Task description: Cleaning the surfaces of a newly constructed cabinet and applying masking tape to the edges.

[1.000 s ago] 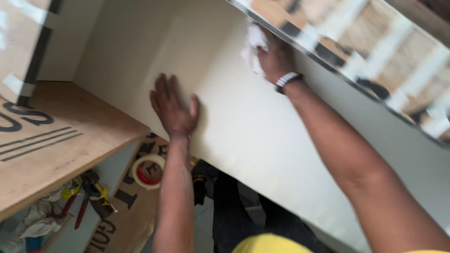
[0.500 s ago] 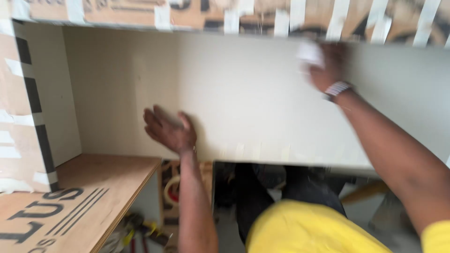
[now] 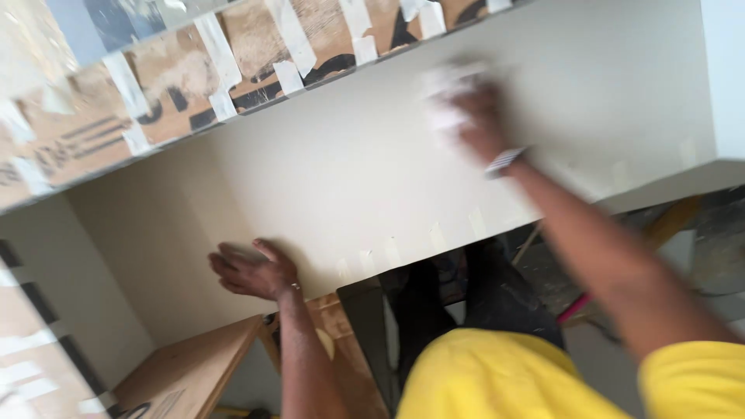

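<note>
Right hand [image 3: 477, 124] raised high against the cream panel [image 3: 349, 171], fingers closed around a crumpled white cloth [image 3: 446, 97], the cloth pressed between palm and panel face and showing at the upper left of the hand, near the panel's top edge; all blurred, so finger detail not to be made out. Striped band at the right wrist. Left hand [image 3: 252, 270] lower down and well apart from the right, open and flat on the same panel, fingers spread and pointing left, holding nothing, just above the panel's bottom edge. Above the panel, a brown board [image 3: 155, 85] with dark lettering and strips of pale tape [image 3: 291, 39] stuck across it. Small pale tape tabs along the panel's lower edge, between the two arms. Below the left hand, a plywood surface [image 3: 194, 368] slanting down to the lower left. Yellow shirt [image 3: 497, 376] at the bottom of the view, dark trousers just above it.
</note>
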